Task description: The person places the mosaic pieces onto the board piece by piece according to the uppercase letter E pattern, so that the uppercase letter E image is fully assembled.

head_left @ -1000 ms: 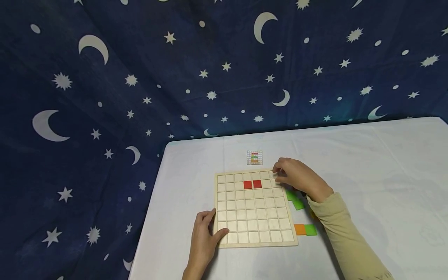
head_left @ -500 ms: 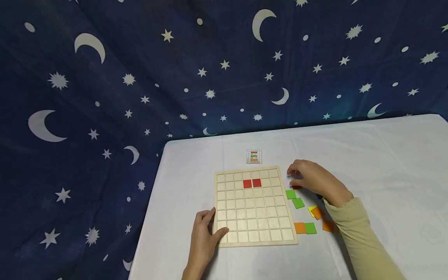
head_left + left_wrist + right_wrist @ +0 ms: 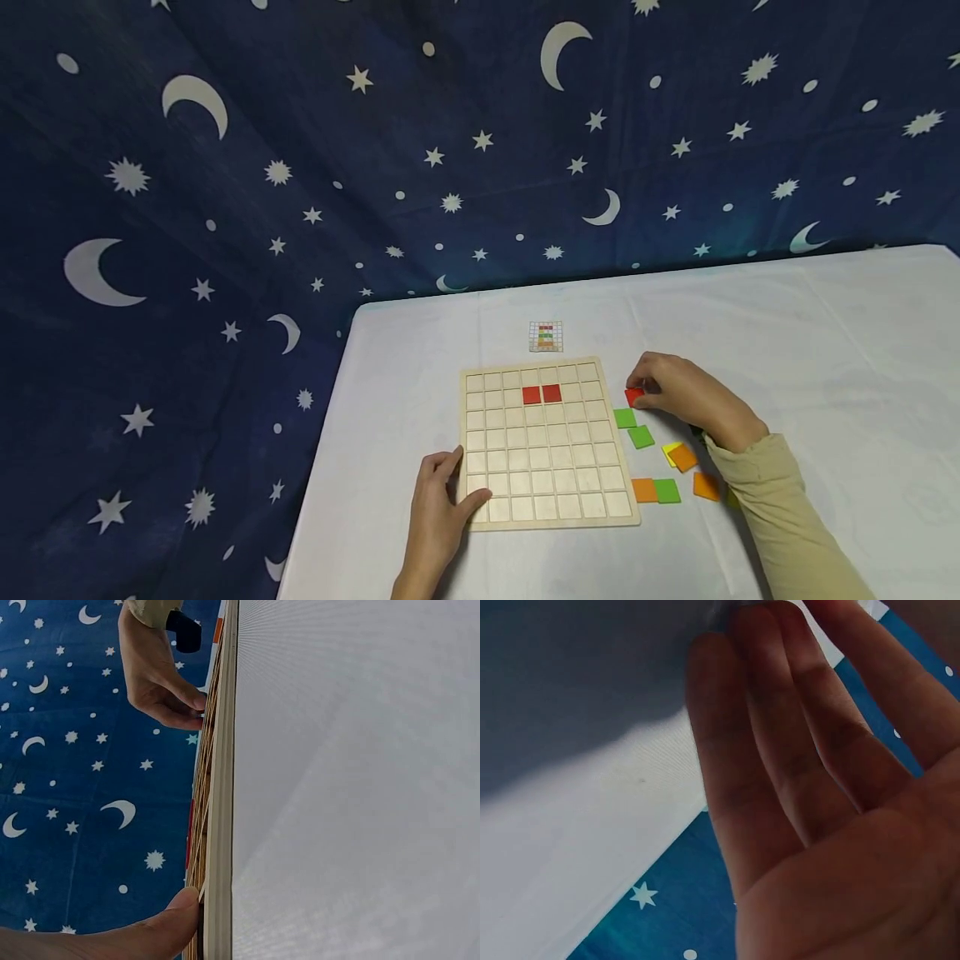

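A pale wooden grid board [image 3: 525,461] lies on the white table, with two red square tiles [image 3: 532,395] side by side in its second row from the top. My left hand [image 3: 437,508] rests at the board's lower left corner, thumb on the top and fingertips along the left edge; the left wrist view shows the thumb [image 3: 169,926] pressing there. Right of the board, my right hand [image 3: 688,398] pinches another red tile [image 3: 634,397] between thumb and fingers, low over the table. The right wrist view shows its fingers [image 3: 727,750], the tile hidden.
Green tiles [image 3: 625,418] lie by the board's right edge. Nearer sit an orange tile [image 3: 683,457] overlapping a yellow one [image 3: 669,453], and several more tiles, one partly under the right sleeve [image 3: 772,500]. A small printed grid card [image 3: 546,337] lies beyond the board.
My right hand has moved right, from the board's upper right corner to the table beside it, and its fingers have closed on a red tile. The left hand has stayed put.
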Motion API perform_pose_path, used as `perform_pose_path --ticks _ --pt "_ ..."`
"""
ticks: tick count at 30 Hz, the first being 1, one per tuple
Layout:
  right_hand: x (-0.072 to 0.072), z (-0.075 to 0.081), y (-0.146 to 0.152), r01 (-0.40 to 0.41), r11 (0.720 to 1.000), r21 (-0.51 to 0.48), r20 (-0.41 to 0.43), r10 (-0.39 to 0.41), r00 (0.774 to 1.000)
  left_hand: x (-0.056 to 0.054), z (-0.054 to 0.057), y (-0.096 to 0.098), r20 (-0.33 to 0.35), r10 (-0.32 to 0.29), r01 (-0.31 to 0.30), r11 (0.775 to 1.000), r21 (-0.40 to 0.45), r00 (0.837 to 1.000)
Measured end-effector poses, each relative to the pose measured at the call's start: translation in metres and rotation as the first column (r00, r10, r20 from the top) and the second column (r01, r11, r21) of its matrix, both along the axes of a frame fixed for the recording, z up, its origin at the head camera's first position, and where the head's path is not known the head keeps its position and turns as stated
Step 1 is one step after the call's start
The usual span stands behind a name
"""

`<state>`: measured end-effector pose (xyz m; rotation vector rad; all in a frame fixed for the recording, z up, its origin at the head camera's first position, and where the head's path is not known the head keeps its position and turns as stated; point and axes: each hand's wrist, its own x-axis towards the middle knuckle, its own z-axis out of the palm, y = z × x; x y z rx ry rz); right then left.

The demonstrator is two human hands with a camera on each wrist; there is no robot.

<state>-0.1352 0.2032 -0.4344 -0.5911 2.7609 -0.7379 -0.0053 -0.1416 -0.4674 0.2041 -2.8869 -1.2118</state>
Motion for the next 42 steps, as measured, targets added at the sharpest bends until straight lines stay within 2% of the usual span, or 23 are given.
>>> perform_pose_path --ticks 14,22,35,42 --pt "-0.002 0.000 -0.002 -0.020 1.000 -0.007 -0.015 0.020 1.000 0.000 -0.004 0.001 -0.014 -0.003 0.003 1.000 -0.007 1.000" --pt "-0.002 0.009 -0.010 -0.043 0.996 -0.076 -0.056 0.039 0.998 0.000 -0.002 0.000 -0.005 -0.006 0.006 1.000 -0.015 1.000" --pt "-0.011 0.004 -0.043 -0.113 0.986 -0.124 -0.139 0.096 0.986 0.001 -0.001 -0.002 0.007 -0.010 0.010 1.000 -0.022 1.000" --pt "-0.017 0.006 -0.067 -0.146 0.975 -0.165 -0.138 0.124 0.983 0.000 -0.003 -0.003 -0.004 -0.014 0.014 1.000 -0.004 1.000"
